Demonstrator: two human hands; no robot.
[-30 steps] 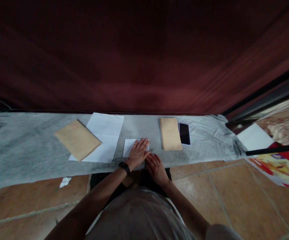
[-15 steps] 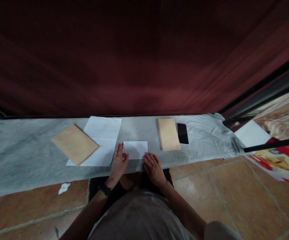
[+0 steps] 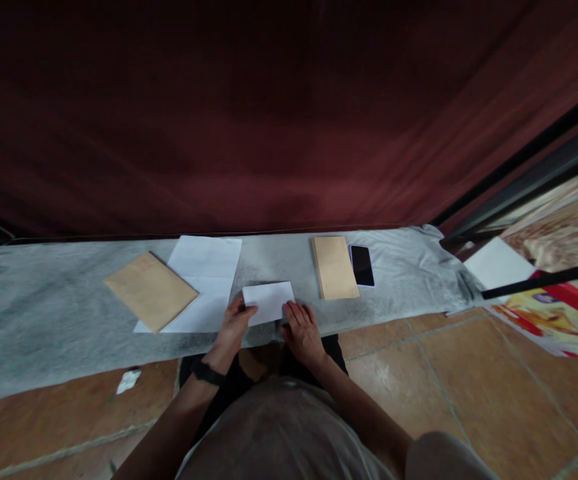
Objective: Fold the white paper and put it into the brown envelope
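Observation:
A small folded sheet of white paper (image 3: 269, 299) lies in front of me, slightly tilted, at the near side of the cloth-covered bench. My left hand (image 3: 232, 328) grips its left edge, thumb on top and fingers tucked behind. At the lower right corner, my right hand (image 3: 303, 332) holds the paper with bent fingers over the edge; its thumb is partly hidden. Left of my hands are larger white sheets (image 3: 203, 267) with a crease, and a brown envelope (image 3: 151, 291) lies across them. A stack of brown envelopes (image 3: 336, 268) sits to the right.
A phone (image 3: 363, 265) with a dark screen rests beside the envelope stack. Grey cloth (image 3: 409, 267) covers the long, narrow bench. Behind it hangs a dark red curtain (image 3: 289, 147). On the right stand dark bars (image 3: 543, 279) and a colourful printed box (image 3: 559, 317). A white scrap (image 3: 129, 381) lies on the tiled floor.
The folded paper has tilted and shifted slightly left. My left fingers have gone from lying along its edge to gripping it, and my right hand has moved slightly up its edge.

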